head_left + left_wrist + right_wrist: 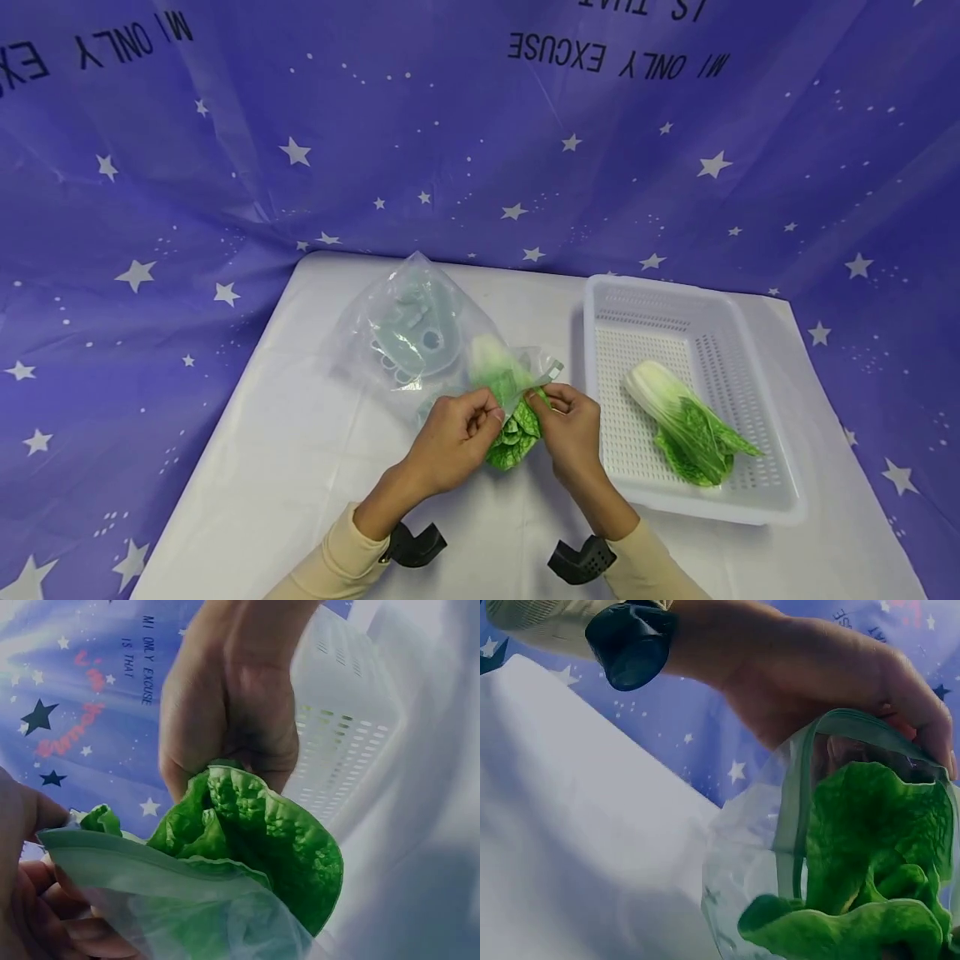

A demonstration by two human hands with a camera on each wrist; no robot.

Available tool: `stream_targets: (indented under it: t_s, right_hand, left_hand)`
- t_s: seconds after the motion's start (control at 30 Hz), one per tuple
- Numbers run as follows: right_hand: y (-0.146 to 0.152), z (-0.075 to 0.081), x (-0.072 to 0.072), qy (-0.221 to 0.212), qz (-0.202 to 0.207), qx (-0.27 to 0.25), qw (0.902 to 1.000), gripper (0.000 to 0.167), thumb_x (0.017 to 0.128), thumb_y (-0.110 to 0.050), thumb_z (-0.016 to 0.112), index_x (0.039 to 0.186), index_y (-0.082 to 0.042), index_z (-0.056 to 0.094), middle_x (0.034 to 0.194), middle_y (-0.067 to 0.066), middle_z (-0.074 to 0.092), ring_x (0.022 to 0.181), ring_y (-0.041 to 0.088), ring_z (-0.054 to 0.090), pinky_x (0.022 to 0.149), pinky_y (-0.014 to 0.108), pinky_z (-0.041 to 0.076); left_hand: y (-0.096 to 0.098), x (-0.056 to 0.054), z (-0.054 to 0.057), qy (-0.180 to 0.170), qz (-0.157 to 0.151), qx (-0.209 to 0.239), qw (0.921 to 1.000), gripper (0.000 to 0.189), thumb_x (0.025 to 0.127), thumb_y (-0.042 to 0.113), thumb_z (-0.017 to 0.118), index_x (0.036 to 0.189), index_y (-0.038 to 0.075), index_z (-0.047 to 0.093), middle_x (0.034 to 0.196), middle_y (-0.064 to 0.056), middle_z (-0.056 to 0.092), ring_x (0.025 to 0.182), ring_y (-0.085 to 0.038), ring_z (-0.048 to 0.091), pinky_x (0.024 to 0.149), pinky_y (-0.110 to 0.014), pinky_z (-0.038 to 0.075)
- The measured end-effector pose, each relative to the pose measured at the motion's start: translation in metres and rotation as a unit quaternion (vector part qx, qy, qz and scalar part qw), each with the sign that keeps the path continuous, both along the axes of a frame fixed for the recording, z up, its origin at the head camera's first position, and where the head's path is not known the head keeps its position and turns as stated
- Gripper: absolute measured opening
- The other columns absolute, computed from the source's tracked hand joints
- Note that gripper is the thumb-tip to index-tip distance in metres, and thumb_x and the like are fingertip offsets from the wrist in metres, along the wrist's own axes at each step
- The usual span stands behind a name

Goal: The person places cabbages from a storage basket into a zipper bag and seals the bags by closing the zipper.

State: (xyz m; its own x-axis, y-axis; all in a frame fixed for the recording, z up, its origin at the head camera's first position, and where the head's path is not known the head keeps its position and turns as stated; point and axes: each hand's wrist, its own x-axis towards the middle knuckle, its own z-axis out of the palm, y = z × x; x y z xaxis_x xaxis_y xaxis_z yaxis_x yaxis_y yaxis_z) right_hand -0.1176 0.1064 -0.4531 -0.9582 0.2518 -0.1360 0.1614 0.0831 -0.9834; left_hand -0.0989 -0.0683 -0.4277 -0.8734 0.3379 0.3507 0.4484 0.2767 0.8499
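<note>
A clear plastic zip bag [360, 333] with a pale green pattern lies on the table. A Chinese cabbage [513, 437] sits partly inside it, white base in the bag and leafy end sticking out of the mouth. My left hand [453, 437] pinches the bag's rim, where the zip strip [802, 810] runs around the leaves in the right wrist view. At the other side of the opening, my right hand [572, 425] pinches the cabbage's leaf edge; its fingertips are partly hidden behind the leaf [277, 840] in the left wrist view.
To the right stands a white perforated plastic basket [776, 467] with a second Chinese cabbage [686, 425] lying in it. The white table [300, 517] meets a blue star-patterned cloth [450, 125] at the back and sides.
</note>
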Motion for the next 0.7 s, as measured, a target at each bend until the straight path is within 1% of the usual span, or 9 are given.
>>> stream_targets:
  t_s: [0.13,0.2,0.27,0.37,0.43,0.53,0.63,0.67,0.7]
  right_hand:
    - [-0.001,0.004,-0.002,0.000,-0.044,-0.079,0.9959,0.016,0.085,-0.002,0.072,0.096,0.006,0.063,0.081,0.008,0.067,0.064,0.009,0.062,0.049,0.020,0.048]
    - [-0.001,0.007,-0.003,0.003,-0.064,-0.134,0.9888,0.012,0.086,0.003,0.068,0.094,0.006,0.060,0.077,0.006,0.064,0.063,0.009,0.060,0.049,0.020,0.049]
    - [-0.002,0.008,-0.003,-0.003,-0.072,-0.192,0.9787,0.009,0.087,0.007,0.063,0.093,0.004,0.056,0.078,0.006,0.063,0.065,0.010,0.061,0.052,0.022,0.051]
    - [-0.004,0.011,-0.003,-0.028,-0.067,-0.272,0.9595,0.008,0.091,0.009,0.055,0.093,0.002,0.051,0.092,0.010,0.059,0.077,0.014,0.062,0.063,0.025,0.054]
    - [-0.006,0.012,-0.003,-0.047,-0.050,-0.323,0.9439,0.007,0.095,0.007,0.051,0.100,0.004,0.050,0.107,0.014,0.055,0.091,0.018,0.062,0.075,0.027,0.054]
    - [-0.008,0.014,-0.003,-0.069,-0.018,-0.374,0.9246,0.018,0.098,0.006,0.045,0.115,0.007,0.049,0.123,0.016,0.047,0.108,0.021,0.056,0.090,0.029,0.049]
    - [-0.009,0.013,-0.003,-0.087,-0.007,-0.419,0.9036,0.023,0.100,0.005,0.038,0.122,0.007,0.046,0.125,0.012,0.047,0.112,0.018,0.053,0.096,0.027,0.045]
    - [-0.009,0.012,-0.004,-0.092,-0.003,-0.440,0.8933,0.021,0.102,0.003,0.036,0.121,0.006,0.045,0.123,0.010,0.047,0.111,0.016,0.052,0.096,0.025,0.044]
    - [-0.009,0.011,-0.004,-0.101,-0.005,-0.465,0.8795,0.020,0.103,0.000,0.036,0.120,0.004,0.046,0.121,0.008,0.048,0.109,0.014,0.052,0.095,0.025,0.044]
  left_hand:
    - [0.000,0.002,0.004,0.008,-0.003,-0.013,0.9999,0.025,0.094,0.008,0.057,0.072,0.019,0.052,0.055,0.015,0.039,0.045,0.000,0.035,0.043,-0.020,0.031]
    - [0.000,0.004,0.005,0.016,-0.001,-0.024,0.9996,0.026,0.094,0.008,0.057,0.072,0.020,0.053,0.055,0.016,0.039,0.045,0.001,0.035,0.043,-0.019,0.031]
    - [0.001,0.006,0.005,0.029,0.003,-0.038,0.9988,0.026,0.093,0.008,0.058,0.071,0.021,0.052,0.055,0.016,0.038,0.045,0.002,0.034,0.044,-0.018,0.030]
    - [0.004,0.010,0.005,0.053,0.008,-0.064,0.9965,0.026,0.091,0.008,0.059,0.070,0.021,0.051,0.055,0.017,0.036,0.046,0.004,0.031,0.044,-0.016,0.028]
    - [0.006,0.012,0.005,0.069,0.011,-0.081,0.9942,0.027,0.090,0.008,0.061,0.070,0.021,0.049,0.055,0.017,0.034,0.047,0.005,0.030,0.044,-0.015,0.026]
    - [0.010,0.015,0.006,0.090,0.018,-0.104,0.9904,0.028,0.089,0.009,0.062,0.069,0.021,0.047,0.055,0.017,0.033,0.046,0.005,0.030,0.044,-0.015,0.025]
    - [0.013,0.018,0.006,0.109,0.029,-0.126,0.9855,0.026,0.087,0.009,0.063,0.069,0.021,0.048,0.054,0.018,0.033,0.045,0.005,0.030,0.043,-0.016,0.024]
    - [0.014,0.019,0.006,0.115,0.028,-0.132,0.9841,0.026,0.086,0.008,0.063,0.069,0.021,0.048,0.054,0.018,0.033,0.045,0.005,0.030,0.043,-0.016,0.024]
    - [0.015,0.021,0.005,0.121,0.027,-0.139,0.9825,0.026,0.085,0.008,0.064,0.069,0.021,0.049,0.054,0.018,0.032,0.045,0.005,0.030,0.042,-0.015,0.024]
